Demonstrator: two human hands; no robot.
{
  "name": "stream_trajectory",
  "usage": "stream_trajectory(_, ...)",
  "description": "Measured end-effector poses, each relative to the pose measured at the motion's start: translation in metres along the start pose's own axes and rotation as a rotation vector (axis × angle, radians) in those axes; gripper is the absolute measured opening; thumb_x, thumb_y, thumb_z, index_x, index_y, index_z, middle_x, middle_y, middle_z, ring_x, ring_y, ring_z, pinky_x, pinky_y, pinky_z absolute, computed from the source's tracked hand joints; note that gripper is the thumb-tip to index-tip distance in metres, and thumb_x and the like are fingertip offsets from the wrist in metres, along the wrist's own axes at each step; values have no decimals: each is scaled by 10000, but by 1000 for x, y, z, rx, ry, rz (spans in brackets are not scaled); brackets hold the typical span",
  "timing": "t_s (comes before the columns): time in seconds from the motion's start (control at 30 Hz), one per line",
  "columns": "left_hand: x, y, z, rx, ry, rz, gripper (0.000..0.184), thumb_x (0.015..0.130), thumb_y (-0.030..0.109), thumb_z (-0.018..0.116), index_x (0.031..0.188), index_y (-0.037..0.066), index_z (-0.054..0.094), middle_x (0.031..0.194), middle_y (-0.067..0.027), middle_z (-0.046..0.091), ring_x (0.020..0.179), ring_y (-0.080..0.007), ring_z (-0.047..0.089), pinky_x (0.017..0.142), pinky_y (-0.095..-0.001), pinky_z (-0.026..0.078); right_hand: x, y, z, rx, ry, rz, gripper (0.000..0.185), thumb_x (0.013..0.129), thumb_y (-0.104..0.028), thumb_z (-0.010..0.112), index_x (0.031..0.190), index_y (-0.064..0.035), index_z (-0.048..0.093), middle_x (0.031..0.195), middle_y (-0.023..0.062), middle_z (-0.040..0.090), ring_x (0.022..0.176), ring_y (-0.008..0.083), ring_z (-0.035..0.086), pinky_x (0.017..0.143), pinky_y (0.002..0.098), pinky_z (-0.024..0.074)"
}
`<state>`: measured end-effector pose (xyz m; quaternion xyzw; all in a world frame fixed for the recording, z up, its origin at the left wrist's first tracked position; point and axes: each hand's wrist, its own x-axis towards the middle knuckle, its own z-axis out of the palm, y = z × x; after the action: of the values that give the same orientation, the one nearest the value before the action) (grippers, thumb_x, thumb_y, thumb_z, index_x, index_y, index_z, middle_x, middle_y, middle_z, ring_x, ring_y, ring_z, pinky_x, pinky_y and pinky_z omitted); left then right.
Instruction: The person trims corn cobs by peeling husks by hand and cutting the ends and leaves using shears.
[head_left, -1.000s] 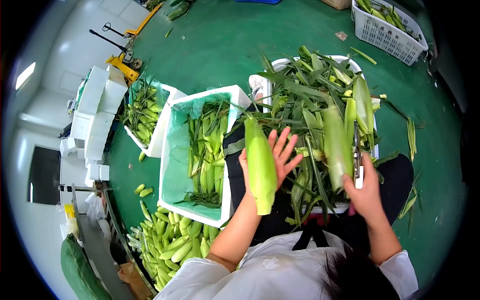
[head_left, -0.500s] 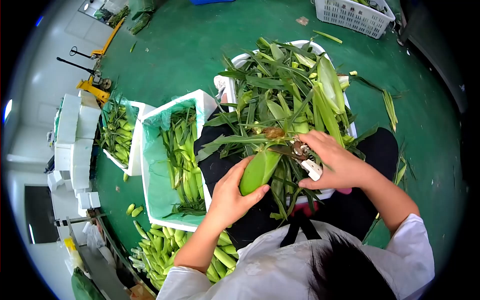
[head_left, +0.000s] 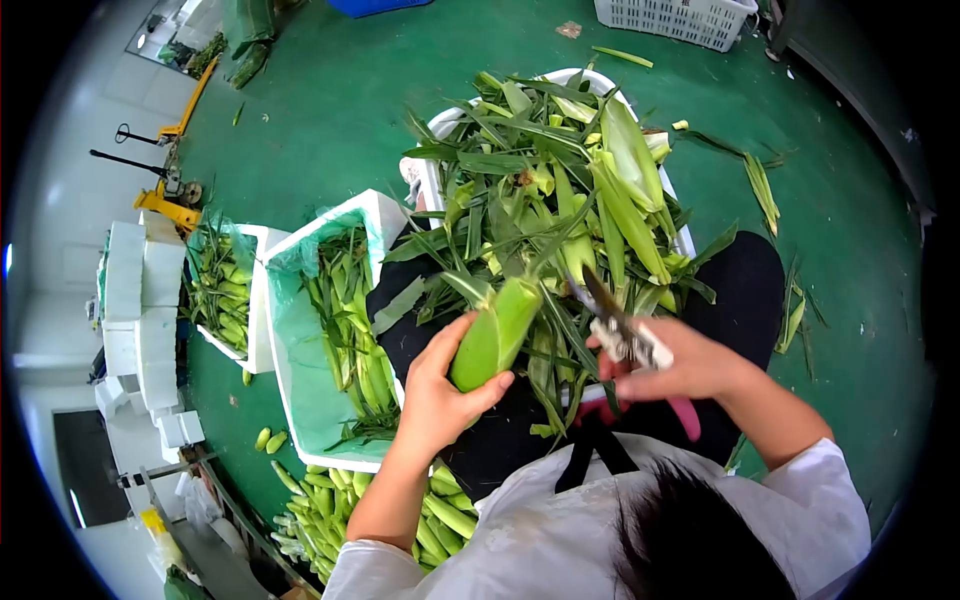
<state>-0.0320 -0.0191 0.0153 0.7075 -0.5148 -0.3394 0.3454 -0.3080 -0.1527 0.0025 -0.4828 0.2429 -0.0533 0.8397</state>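
My left hand (head_left: 440,395) is wrapped around a green-husked ear of corn (head_left: 495,338), its pale cut end tilted up and away from me. In my right hand (head_left: 685,365) is a pair of pruning shears (head_left: 628,340) with a pink handle. The shears' blades are parted and point up and left, a short way right of the ear and not touching it. Beneath both hands, a heap of corn husks and leaves (head_left: 565,200) fills a white tub (head_left: 684,241) between my knees.
To my left stands a white foam box (head_left: 285,400) with a green liner, partly filled with corn. Another foam box (head_left: 262,300) of corn is behind it. Many ears (head_left: 440,515) lie piled by my left side. A white crate (head_left: 680,22) and yellow pallet jack (head_left: 165,208) are farther off.
The shears have drawn back to the right from the ear's end, and their pink handle now shows. The brown silk end is gone from the ear. The view has shifted slightly.
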Motion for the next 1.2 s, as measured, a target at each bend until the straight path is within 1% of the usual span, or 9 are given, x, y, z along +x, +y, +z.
stream_trajectory(0.1,2,12,0,65,-92,71,734,680,190,869,1302,-36,553,1214,-142,627,1097,-232,608,977,-334,457,2,11,12,-141,-64,9,664,793,-394,808,1261,-35,502,1071,28,536,937,119,484,797,263,419)
stream_trajectory(0.33,8,-9,-21,-92,-324,201,719,653,213,882,1263,-21,581,1194,-166,634,1063,-286,627,956,-363,471,3,-22,8,-98,-26,226,337,819,-115,770,1106,-17,625,866,11,660,758,63,612,648,210,487)
stream_trajectory(0.43,11,-17,-37,-165,-584,330,721,692,211,855,1309,-11,555,1225,-172,631,1110,-311,623,979,-362,469,20,2,-10,-215,-428,46,624,806,-183,790,1335,-18,503,1104,68,634,1019,161,600,879,313,495)
stream_trajectory(0.6,0,-51,-28,-599,-1110,-17,703,823,332,792,1330,-66,509,1118,-135,671,983,-161,620,867,-316,521,36,-8,25,-340,-432,209,427,777,-170,827,1100,-12,595,943,34,647,835,95,619,743,255,510)
stream_trajectory(0.67,-36,-45,-38,-1102,-950,-390,784,797,384,793,1328,-102,480,1111,-214,655,1003,-275,654,864,-387,554,36,10,41,3,-148,192,316,787,-93,783,1043,-34,609,841,34,629,704,103,608,615,252,521)
stream_trajectory(0.87,-272,-147,-76,-1858,516,-56,660,883,516,614,1380,105,475,972,-140,583,792,-263,629,641,-369,574,22,68,80,409,-19,201,554,858,-281,669,1305,-4,494,963,109,612,963,279,625,953,461,489)
stream_trajectory(1.03,-532,-234,-84,-1241,2193,-11,660,959,503,526,1417,45,399,1250,-180,567,1090,-315,602,940,-452,540,5,74,71,400,-113,371,936,850,-316,667,1576,-134,105,1473,197,411,1377,356,395,1122,567,348)
stream_trajectory(1.13,-532,-202,-118,-1318,2583,559,718,1013,501,420,1462,-47,299,1447,-245,437,1331,-358,465,1134,-464,402,12,81,61,331,65,496,866,858,-332,666,1560,-153,190,1392,181,493,1292,348,476,1070,587,399)
stream_trajectory(1.2,-502,-252,-130,-1071,2116,344,673,1028,451,399,1448,-69,321,1399,-247,486,1294,-326,505,1122,-430,410,17,77,72,307,196,524,825,856,-333,665,1540,-134,247,1345,183,528,1243,346,513,1032,569,441)
